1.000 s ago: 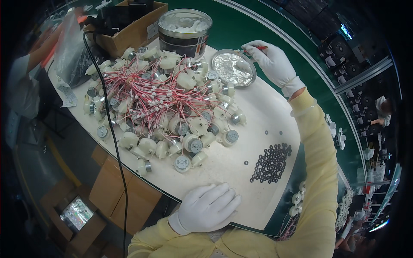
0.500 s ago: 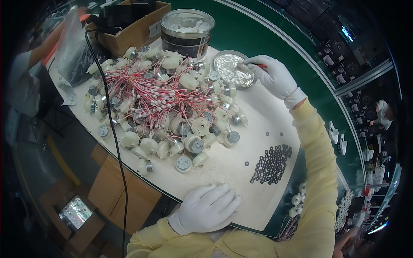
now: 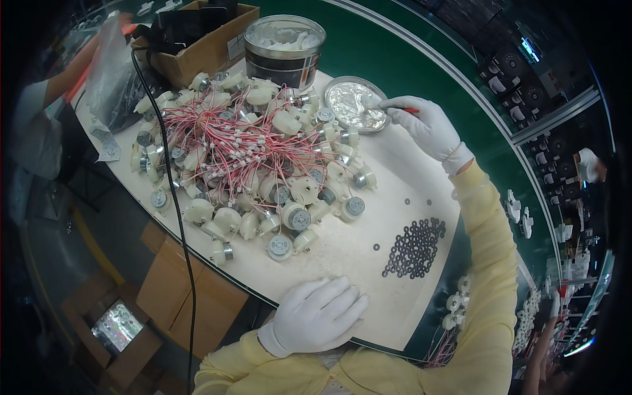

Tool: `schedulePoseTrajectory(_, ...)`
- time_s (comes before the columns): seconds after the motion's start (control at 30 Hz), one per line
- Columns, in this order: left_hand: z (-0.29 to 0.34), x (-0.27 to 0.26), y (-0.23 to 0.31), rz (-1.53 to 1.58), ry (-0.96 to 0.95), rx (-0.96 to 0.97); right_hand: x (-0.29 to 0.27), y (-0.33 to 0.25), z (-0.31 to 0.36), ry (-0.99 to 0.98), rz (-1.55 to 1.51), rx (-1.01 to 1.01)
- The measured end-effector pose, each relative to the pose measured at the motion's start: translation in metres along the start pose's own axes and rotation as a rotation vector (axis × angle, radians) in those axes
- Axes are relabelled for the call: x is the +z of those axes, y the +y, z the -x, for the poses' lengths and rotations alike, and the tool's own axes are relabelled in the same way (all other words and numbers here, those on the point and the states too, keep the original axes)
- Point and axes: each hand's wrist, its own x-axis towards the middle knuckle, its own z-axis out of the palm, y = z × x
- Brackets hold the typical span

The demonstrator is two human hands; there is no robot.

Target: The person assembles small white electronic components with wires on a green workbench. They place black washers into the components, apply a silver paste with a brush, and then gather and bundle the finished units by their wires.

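My right hand (image 3: 426, 129), in a white glove, is closed around a thin tool with a red handle (image 3: 411, 110). Its tip is hidden by my fingers, which are at the right rim of a shallow round metal lid (image 3: 349, 108) smeared with a shiny whitish paste. My gloved left hand (image 3: 317, 316) lies flat at the near table edge, fingers stretched out, holding nothing. Between my hands, toward the right, many small black rings (image 3: 415, 249) lie in a patch. A big heap of small cream-and-grey motors (image 3: 299, 219) with red and white wires (image 3: 230, 141) covers the left half of the table.
Behind the heap stands a dark tin (image 3: 283, 62) of white paste beside a cardboard box (image 3: 197, 49). A black cable (image 3: 172, 187) hangs across the left side. More white parts (image 3: 454, 303) lie beyond the right edge. Another person's arm (image 3: 66, 79) shows at far left.
My right hand has moved slightly right and down, from over the paste in the lid to its rim, still holding the tool. My left hand stays in place.
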Motion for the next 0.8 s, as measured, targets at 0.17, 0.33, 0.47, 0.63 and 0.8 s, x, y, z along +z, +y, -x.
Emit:
schedulePoseTrajectory(0.17,-0.001,-0.001,-0.001,0.005,-0.008,0.009,-0.019,-0.029,0.020,0.101,-0.388,0.214)
schedulePoseTrajectory(0.33,-0.003,-0.002,0.001,0.006,-0.001,0.014,-0.040,-0.051,0.051,0.155,-0.756,0.248)
schedulePoseTrajectory(0.47,-0.001,0.000,0.002,-0.022,0.040,0.028,-0.056,-0.066,0.086,0.108,-0.985,0.204)
schedulePoseTrajectory(0.63,-0.004,0.003,0.005,-0.035,0.023,0.024,-0.075,-0.079,0.148,0.170,-1.057,0.196)
schedulePoseTrajectory(0.8,-0.003,0.003,0.011,-0.100,-0.107,-0.005,-0.106,-0.083,0.250,0.309,-0.949,0.128)
